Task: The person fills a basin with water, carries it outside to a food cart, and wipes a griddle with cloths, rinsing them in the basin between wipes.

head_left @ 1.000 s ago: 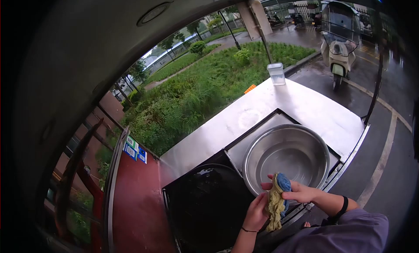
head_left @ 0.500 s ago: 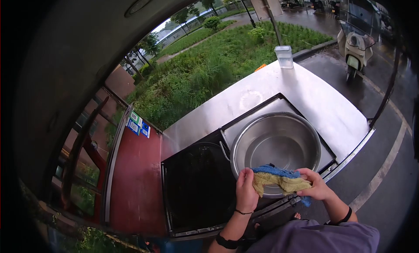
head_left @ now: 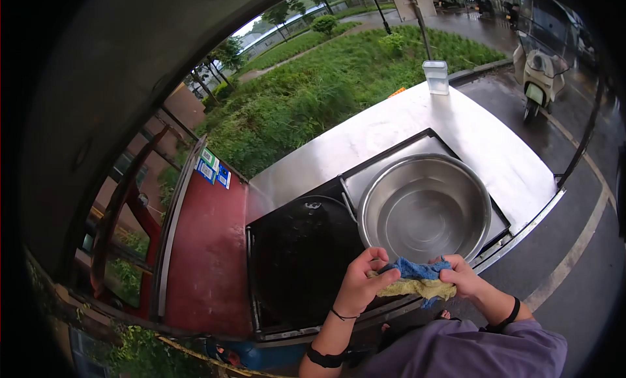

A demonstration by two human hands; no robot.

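Both the left hand and right hand pinch the cloths' ends — seemingly to stretch them flat.

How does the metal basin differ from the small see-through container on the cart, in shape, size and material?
The metal basin is round and wide; the container is boxy and much smaller.
The basin is opaque, shiny metal; the container is see-through.
The basin sits near the person's side; the container stands at the counter's far edge.
Both stand upright.
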